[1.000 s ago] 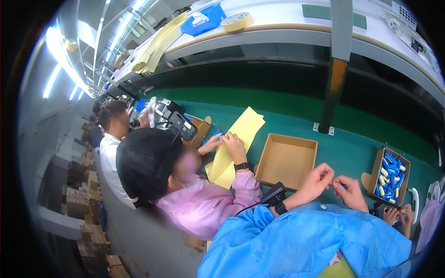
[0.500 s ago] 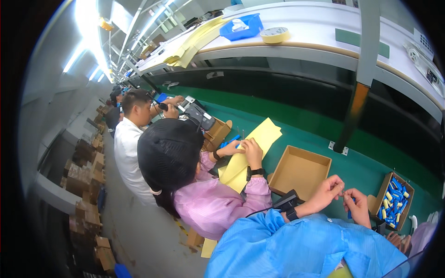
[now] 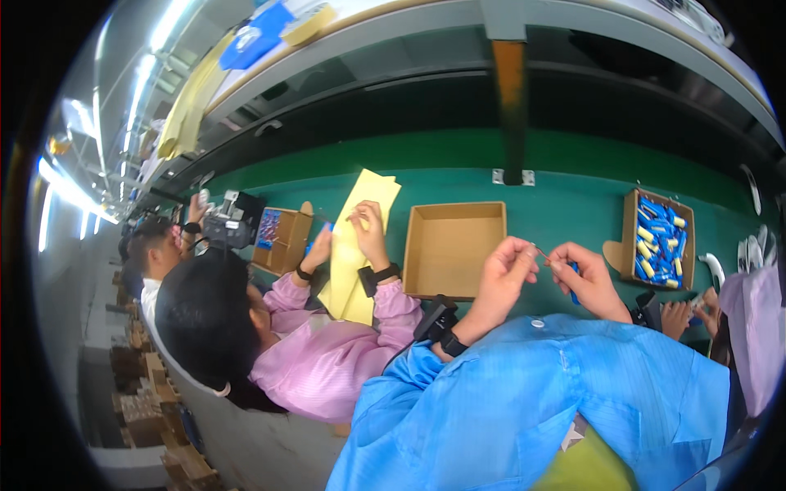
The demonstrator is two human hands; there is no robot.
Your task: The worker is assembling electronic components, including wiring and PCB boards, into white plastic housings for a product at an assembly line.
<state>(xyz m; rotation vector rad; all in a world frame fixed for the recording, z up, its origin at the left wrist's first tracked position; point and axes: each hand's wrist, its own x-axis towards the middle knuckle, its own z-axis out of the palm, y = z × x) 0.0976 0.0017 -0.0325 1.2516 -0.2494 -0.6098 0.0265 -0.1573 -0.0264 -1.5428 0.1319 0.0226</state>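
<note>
From the head view, we look down on a green bench (image 3: 565, 196), with our two bare hands meeting just right of centre. Our left hand (image 3: 505, 274) has thumb and forefinger pinched on a thin reddish wire (image 3: 541, 253), which spans the small gap to our right hand (image 3: 585, 282), at 3 o'clock from the left. The right fingertips pinch the wire's other end, and the curled fingers grasp a blue piece (image 3: 575, 268), partly hidden; we cannot tell whether the two are joined.

At 10 o'clock from our left hand lies a shallow cardboard tray (image 3: 454, 245). At 2 o'clock from our right hand stands a parts box (image 3: 630, 233), full of jumbled blue and cream cylinders (image 3: 659, 241).

At 9 o'clock from our left hand are yellow sheets (image 3: 344, 274), with the raised hands of a co-worker in pink (image 3: 327, 356) over them; that person sits at 8 o'clock. At 4 o'clock from our right hand, another person's hands (image 3: 678, 317) show, too small to read. A grey post (image 3: 511, 123) rises at 12 o'clock.
</note>
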